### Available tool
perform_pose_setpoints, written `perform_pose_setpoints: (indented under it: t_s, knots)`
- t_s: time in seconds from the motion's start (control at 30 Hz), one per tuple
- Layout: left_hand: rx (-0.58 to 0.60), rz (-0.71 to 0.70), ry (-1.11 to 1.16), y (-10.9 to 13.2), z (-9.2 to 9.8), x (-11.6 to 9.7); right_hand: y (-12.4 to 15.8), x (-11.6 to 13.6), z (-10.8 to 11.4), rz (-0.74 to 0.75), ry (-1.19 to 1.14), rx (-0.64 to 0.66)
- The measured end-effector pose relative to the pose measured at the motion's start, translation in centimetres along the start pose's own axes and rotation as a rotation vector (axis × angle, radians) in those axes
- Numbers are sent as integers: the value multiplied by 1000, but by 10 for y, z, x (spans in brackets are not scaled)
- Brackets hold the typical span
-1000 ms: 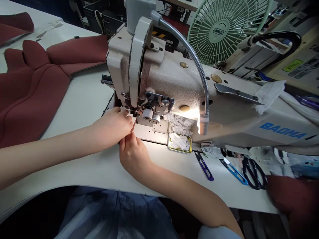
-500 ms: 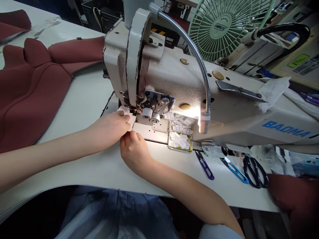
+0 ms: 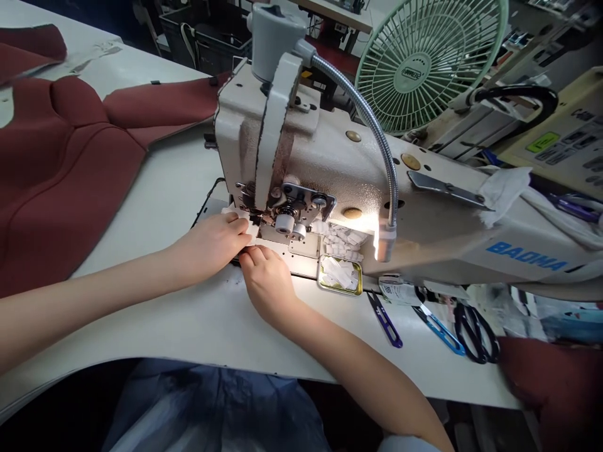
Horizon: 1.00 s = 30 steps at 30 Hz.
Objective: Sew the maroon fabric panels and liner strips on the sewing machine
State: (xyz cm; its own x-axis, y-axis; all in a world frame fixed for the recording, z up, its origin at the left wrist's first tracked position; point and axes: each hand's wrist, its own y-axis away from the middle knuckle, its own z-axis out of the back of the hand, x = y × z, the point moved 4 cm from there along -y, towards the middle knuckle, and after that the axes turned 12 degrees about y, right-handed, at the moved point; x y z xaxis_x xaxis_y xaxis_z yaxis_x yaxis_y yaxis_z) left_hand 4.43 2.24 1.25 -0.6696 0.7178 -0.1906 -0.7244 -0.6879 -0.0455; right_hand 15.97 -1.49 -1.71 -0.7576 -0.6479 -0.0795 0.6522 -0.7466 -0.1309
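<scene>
Judged midway, unremoved | Touching white piece (image 3: 254,231), 8 o'clock on sewing machine (image 3: 320,157), with left hand (image 3: 211,245), right hand (image 3: 269,279) | Cannot tell if pinching

Sewing workshop, as I read it from my end. Big sewing machine (image 3: 320,150) with bendy lamp (image 3: 386,243) on long white surface (image 3: 164,320). Red fabric (image 3: 70,194) with seams spread at left. I see purple snips (image 3: 386,322), blue snips (image 3: 440,331), scissors (image 3: 477,333) near tin (image 3: 340,291) of white strips (image 3: 338,272). Green fan (image 3: 409,75) and black crate (image 3: 219,50) behind.
</scene>
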Motion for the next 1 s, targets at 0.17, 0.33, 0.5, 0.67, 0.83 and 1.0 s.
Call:
perform_pose_setpoints:
  t_s: [0.17, 0.33, 0.5, 0.67, 0.83, 1.0]
  knots:
    - [-82, -65, -57, 1, -4, 4, 1, -2, -4, -10, -59, -52]
    - [-150, -99, -49, 3, -4, 10, 6, -11, 2, -97, -89, -67]
    - [-188, -140, 68, 3, -4, 20, 6, -20, 7, -211, -9, 3]
    - [-234, -180, 102, -1, -5, 26, 1, -25, 7, -238, 16, 67]
    - [-262, -166, 99, -5, -11, 32, -4, -28, 9, -258, 48, 124]
    - [-395, -223, 86, -3, -15, 38, -4, -30, 5, -277, 92, 124]
